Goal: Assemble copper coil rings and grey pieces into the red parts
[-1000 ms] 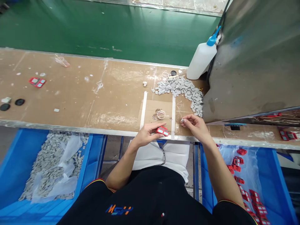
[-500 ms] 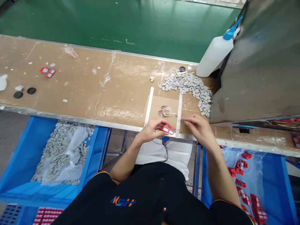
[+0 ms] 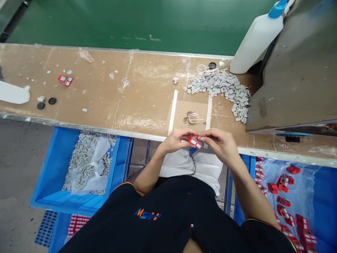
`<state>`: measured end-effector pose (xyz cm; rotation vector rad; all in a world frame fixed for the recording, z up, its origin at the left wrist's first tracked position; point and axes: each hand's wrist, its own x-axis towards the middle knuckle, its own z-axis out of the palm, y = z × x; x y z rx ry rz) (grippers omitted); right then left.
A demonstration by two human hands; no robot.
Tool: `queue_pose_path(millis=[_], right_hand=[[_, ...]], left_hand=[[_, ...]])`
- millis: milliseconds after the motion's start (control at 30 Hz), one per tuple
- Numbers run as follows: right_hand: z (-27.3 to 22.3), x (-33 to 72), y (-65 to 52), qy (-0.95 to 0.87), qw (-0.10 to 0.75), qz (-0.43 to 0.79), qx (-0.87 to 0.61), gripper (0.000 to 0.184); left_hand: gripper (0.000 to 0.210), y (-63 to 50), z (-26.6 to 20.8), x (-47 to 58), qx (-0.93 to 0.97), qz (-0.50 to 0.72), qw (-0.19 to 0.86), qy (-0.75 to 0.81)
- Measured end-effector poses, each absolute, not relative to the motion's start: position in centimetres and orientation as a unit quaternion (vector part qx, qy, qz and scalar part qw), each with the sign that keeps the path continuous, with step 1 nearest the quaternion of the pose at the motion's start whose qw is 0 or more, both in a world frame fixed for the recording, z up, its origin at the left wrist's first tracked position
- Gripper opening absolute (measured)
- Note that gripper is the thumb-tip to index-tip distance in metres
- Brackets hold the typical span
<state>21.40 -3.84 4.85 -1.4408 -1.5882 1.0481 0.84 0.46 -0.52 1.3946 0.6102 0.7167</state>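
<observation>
My left hand [image 3: 174, 141] grips a small red toy car [image 3: 195, 142] with pale window-like patches, just in front of the bench edge. The fingers of my right hand [image 3: 223, 143] are pinched together at the car's right side and touch it. What sits between those fingertips is too small and covered to make out. Just beyond both hands, a small clear cup [image 3: 193, 118] with a thin stick across it stands on a cardboard piece [image 3: 181, 109] edged with white tape. Farther back lies a heap of small grey rectangular pieces [image 3: 218, 82].
A white bottle with a blue cap [image 3: 256, 44] leans by a metal panel [image 3: 297, 77] at right. Blue bins hold grey pieces [image 3: 86, 165] at left and red cars [image 3: 284, 202] at right. Another red car piece [image 3: 65, 80] and black discs [image 3: 52, 101] lie left on the bench.
My right hand has come left, from apart to touching the red toy car. My left hand keeps its hold on the car. The camera view has shifted.
</observation>
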Motion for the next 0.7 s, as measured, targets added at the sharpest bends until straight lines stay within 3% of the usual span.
queue_pose_path(millis=[533, 700], right_hand=[[3.82, 21.15, -4.46, -0.608, 0.358, 0.426, -0.566, 0.013], [4.08, 20.68, -4.66, -0.645, 0.351, 0.361, -0.575, 0.011]], left_hand=[[0.029, 0.59, -0.71, 0.68, 0.666, 0.304, 0.623, 0.276], [0.027, 0.62, -0.69, 0.63, 0.703, 0.307, 0.579, 0.277]])
